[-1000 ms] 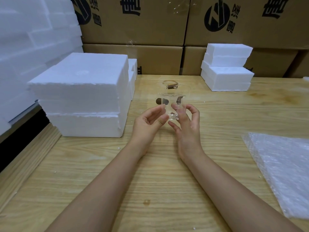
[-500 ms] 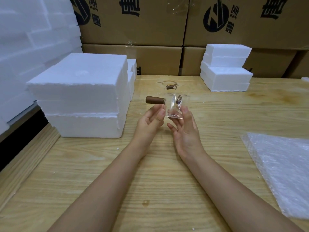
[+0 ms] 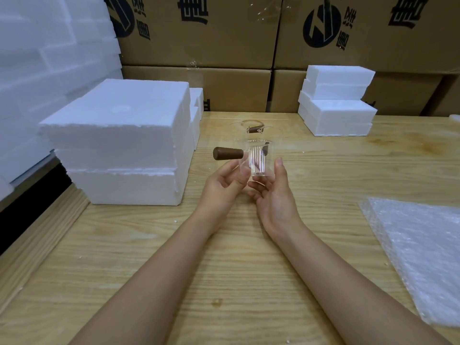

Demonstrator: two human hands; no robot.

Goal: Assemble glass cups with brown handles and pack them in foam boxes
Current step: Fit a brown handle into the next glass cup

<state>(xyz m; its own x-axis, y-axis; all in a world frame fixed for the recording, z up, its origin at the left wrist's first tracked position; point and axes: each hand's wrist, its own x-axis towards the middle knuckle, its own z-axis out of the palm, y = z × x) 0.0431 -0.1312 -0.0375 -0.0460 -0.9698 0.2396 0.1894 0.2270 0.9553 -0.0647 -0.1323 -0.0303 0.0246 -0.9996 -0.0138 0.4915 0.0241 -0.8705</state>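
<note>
Head view: both hands are holding the cup (image 3: 257, 159) at frame centre. The left hand (image 3: 224, 188) is pinching its left wall; the right hand (image 3: 276, 197) is cradling its base, thumb up the right side. The cup is standing upright, its handle (image 3: 228, 153) pointing left, level, towards the foam boxes (image 3: 124, 135), nearer the left hand.

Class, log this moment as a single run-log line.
left hand: grips glass cup | right hand: cradles its base | brown handle: fitted, points left | second cup: on table beyond
</note>
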